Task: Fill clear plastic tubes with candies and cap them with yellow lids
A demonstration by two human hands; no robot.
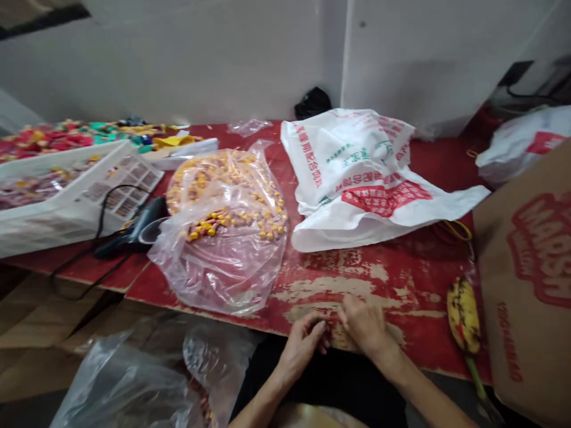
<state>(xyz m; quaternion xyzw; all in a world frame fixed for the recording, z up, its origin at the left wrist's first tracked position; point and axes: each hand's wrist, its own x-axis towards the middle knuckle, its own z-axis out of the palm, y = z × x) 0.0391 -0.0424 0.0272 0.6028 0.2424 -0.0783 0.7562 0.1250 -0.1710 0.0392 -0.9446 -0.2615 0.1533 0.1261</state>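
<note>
My left hand is at the table's front edge, thumb and fingers curled inward. Beside it, a small gap away, my right hand rests with bent fingers on the worn red tabletop. Whatever either hand may hold is hidden or too small to make out. To the left lies a clear plastic bag with many small yellow and pinkish pieces in and under it. Beyond my hands lies a crumpled white bag with red and green print.
A white basket of small pieces stands at left, near a dark corded tool. At right are a spotted banana and a cardboard box. Another clear bag sits below the table edge. A pale wall rises behind.
</note>
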